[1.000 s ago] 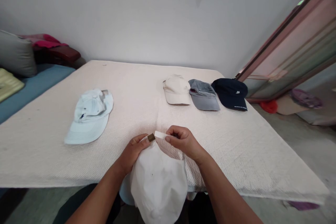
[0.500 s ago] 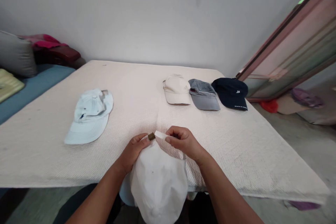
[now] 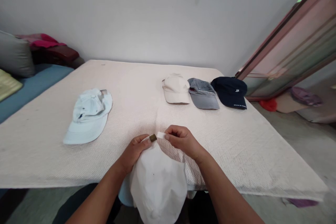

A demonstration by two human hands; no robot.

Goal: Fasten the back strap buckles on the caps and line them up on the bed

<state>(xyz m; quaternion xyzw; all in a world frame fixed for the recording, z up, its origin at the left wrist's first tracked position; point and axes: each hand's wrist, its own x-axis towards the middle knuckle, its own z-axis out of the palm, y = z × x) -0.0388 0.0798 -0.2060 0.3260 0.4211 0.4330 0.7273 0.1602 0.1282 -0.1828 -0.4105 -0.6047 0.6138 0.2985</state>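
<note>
A white cap (image 3: 159, 182) hangs at the table's near edge, its back opening toward the table. My left hand (image 3: 134, 150) is closed on the cap's edge beside a brass-coloured buckle (image 3: 153, 138). Between thumb and fingers, my right hand (image 3: 182, 140) pinches the white strap (image 3: 161, 135). The strap's free end points at the buckle, with a small gap between them. Part of the cap's brim is hidden under its crown.
On the white-covered table (image 3: 131, 87) lie a pale blue cap (image 3: 89, 115) at left, and a cream cap (image 3: 175, 89), a grey cap (image 3: 204, 94) and a navy cap (image 3: 229, 92) in a row at back right. A wall stands behind.
My right hand's grip now sits nearer the strap's end, so less strap shows. The strap's tip has moved slightly right, away from the buckle.
</note>
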